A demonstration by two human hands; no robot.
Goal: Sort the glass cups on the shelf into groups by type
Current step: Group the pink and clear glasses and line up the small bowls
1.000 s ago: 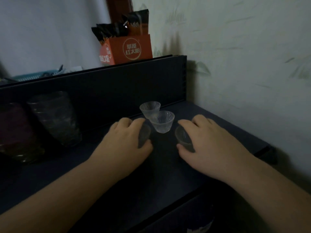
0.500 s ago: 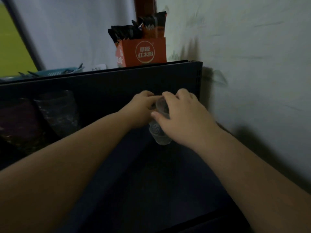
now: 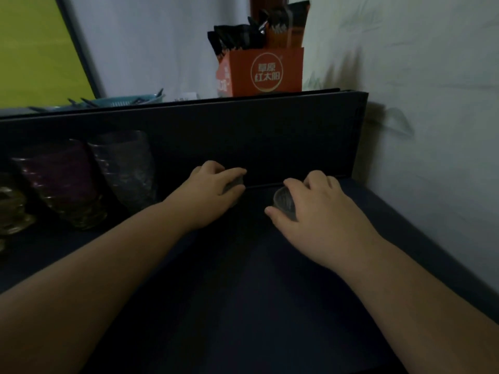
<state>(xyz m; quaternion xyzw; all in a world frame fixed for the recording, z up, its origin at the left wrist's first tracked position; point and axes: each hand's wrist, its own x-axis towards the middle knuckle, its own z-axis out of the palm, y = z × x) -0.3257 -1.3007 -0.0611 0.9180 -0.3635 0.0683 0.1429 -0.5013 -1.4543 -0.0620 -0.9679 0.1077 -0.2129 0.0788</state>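
My right hand grips a small ribbed clear glass cup at the back of the dark shelf, its rim facing left. My left hand curls round another small glass cup, mostly hidden under the fingers, close to the shelf's back panel. The two hands are about a hand's width apart. At the left stand tall textured tumblers: a purple one and a greyish one.
A dark back panel rises behind the hands. On top of it sit an orange box of sachets and a blue basket. A pale wall borders the shelf on the right. More glassware shows at the far left.
The hands have moved apart from the stacked cups near the middle. Each now holds a small cup low at the back of the shelf; the two loose ribbed cups seen earlier are out of sight.
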